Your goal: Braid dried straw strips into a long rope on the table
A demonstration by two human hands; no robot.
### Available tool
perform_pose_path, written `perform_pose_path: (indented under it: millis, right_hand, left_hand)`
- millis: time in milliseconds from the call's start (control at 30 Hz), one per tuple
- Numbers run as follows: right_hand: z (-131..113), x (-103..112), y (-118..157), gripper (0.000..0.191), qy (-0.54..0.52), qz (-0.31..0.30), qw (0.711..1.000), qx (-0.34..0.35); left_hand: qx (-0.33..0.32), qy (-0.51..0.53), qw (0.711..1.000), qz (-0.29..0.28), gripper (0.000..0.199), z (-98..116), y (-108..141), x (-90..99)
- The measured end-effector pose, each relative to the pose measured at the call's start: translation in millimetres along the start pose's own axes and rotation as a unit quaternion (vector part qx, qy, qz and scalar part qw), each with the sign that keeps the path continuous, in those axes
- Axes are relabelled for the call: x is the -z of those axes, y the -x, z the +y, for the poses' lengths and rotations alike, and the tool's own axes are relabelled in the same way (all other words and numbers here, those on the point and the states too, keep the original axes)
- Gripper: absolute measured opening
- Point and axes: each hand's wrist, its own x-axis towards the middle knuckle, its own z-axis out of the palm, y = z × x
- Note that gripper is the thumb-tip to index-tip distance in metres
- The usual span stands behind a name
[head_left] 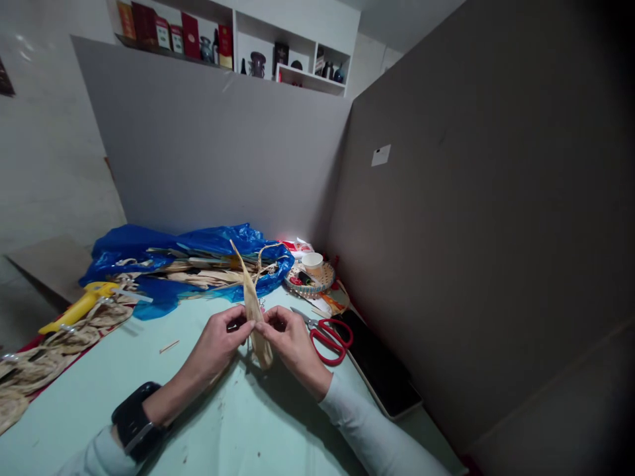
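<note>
A long pale dried husk leaf stands nearly upright above the green tabletop, its narrow tip pointing up and its broad end down. My left hand pinches its left edge between thumb and fingers. From the other side, my right hand pinches it at the same height, the two thumbs almost meeting at the front of the leaf. Some fingertips are hidden behind it. Red-handled scissors lie just right of my right hand.
Behind my hands, a blue plastic bag holds dried husks. A yellow glue gun rests on braided husk work at left. A woven basket with a paper cup and a black tablet are at right. Grey partitions stand behind and right.
</note>
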Motion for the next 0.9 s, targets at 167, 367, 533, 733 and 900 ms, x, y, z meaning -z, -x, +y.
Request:
perform_pose_path:
  millis: [167,367,533,733,900]
  right_hand:
    - [6,2,0,0.021,0.026,-0.009,0.999,-0.021]
    - [1,-1,4,0.014,0.056,0.002,0.997,-0.062]
    - [-1,-2,3,0.007,0.068,0.003,0.991,-0.112]
    - [6,4,-3,0.015,-0.1,-0.031,0.981,-0.163]
    - [3,7,-4,0.018,-0.16,-0.04,0.969,-0.184]
  left_hand:
    - [0.009,-0.032,0.999,-0.009,0.02,-9,-1,-1.1]
    - [0.03,-0.083,0.996,-0.02,0.021,-17,0,-0.5]
    - [0.001,-0.197,0.98,-0.006,0.015,-16,4,-4.0]
    - [0.021,-0.203,0.979,-0.023,0.017,-12,4,-6.2]
    - [0.043,-0.207,0.977,-0.041,0.02,-7,3,-4.4]
